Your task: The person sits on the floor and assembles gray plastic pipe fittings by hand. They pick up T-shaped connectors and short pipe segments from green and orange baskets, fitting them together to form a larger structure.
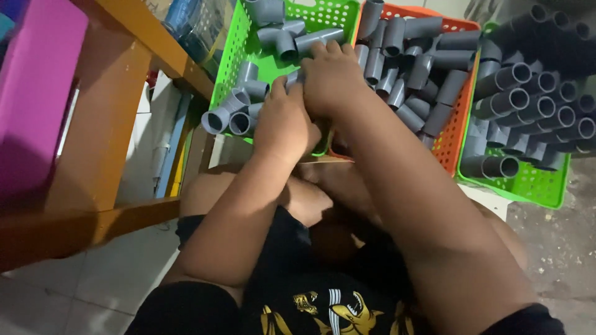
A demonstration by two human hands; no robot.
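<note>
My left hand and my right hand are pressed together over the near edge of a green basket that holds grey plastic pipe fittings. A small grey fitting shows between the two hands, and both seem closed around it. The fingers are mostly hidden behind the backs of the hands.
An orange basket in the middle holds several short grey pipe pieces. A second green basket at right holds longer grey pipes. An orange wooden frame with a magenta panel stands at left. My knees lie below.
</note>
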